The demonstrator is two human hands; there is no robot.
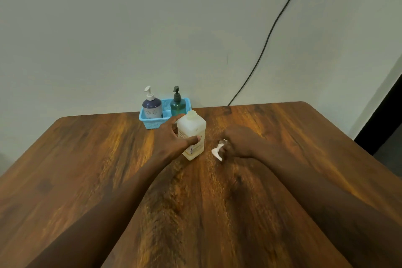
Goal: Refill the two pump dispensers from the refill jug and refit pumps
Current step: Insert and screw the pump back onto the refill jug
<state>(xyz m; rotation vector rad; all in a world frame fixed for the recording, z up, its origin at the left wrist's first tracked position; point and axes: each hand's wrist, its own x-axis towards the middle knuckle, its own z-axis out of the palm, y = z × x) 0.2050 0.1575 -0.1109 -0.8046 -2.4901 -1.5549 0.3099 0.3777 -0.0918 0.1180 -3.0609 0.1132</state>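
At the middle of the wooden surface (195, 213), the refill jug (193, 128) stands upright. The left hand (171, 137) grips it, thumb across the front and fingers round the back. Just to its right, the right hand (239, 141) pinches a small white piece (218, 150) low over the wood. It may be the jug's cap or pump, but it is too blurred to tell. At the far edge, the blue basket (148, 123) holds the purple dispenser (151, 107) and the teal dispenser (178, 105), both with pumps on. The task looks barely begun: unscrewing, pouring and refitting all remain.
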